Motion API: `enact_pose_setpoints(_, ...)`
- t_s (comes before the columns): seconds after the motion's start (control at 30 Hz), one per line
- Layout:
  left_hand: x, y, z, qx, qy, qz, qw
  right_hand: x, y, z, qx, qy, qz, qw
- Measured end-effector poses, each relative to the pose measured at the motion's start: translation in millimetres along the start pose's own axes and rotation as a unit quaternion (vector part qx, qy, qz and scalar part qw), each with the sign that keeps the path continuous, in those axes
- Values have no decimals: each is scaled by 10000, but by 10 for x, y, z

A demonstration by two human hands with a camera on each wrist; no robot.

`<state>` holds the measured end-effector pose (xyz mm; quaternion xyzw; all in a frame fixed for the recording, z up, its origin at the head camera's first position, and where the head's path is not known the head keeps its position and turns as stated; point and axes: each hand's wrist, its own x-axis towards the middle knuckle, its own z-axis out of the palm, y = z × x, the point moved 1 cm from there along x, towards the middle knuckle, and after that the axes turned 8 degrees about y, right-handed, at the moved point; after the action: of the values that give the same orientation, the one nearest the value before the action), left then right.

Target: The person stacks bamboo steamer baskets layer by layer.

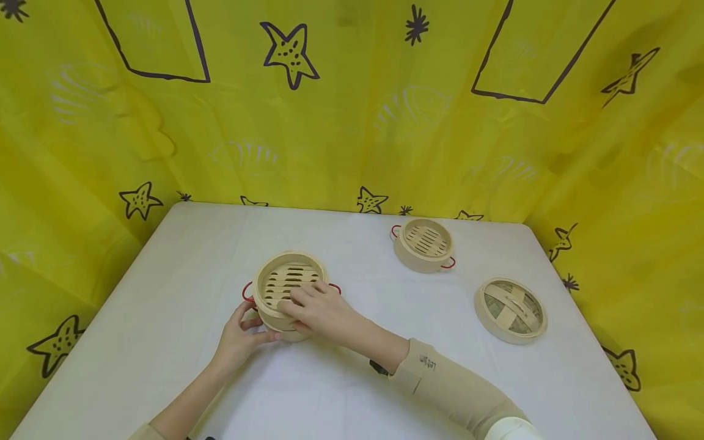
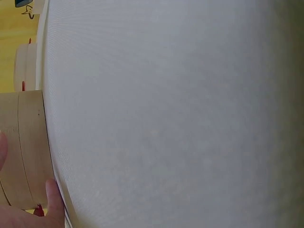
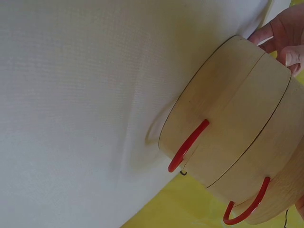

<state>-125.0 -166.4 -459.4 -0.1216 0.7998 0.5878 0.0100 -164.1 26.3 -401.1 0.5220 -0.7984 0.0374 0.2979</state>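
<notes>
Two bamboo steamer baskets [image 1: 294,269] stand stacked on the white table, left of its middle, with slats showing inside the top one. Red loop handles [image 3: 189,146] stick out from the sides of both tiers. My left hand [image 1: 242,333] holds the stack low on its near left side, thumb at the front; the left wrist view shows the thumb [image 2: 54,202] against the bamboo wall. Over the near right rim of the upper basket [image 3: 266,156], my right hand [image 1: 324,310] grips, fingers inside and thumb outside. The fingertips inside are partly hidden.
Another slatted bamboo steamer basket [image 1: 420,261] with red handles stands at the back right. A round woven bamboo lid [image 1: 511,310] with a strap handle lies near the right edge. Yellow patterned curtains [image 1: 341,122] surround the table [image 1: 385,391].
</notes>
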Motion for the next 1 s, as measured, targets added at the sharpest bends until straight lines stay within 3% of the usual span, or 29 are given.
enact_pose_setpoints(0.37, -1, -5, 1, 47, 35, -16, 10000, -4, -17, 3, -110, -219, -5, 9997)
enact_pose_setpoints(1.0, -4, 13, 2, 213, 49, 56, 9997, -29, 12, 2, -17, -44, -28, 10000)
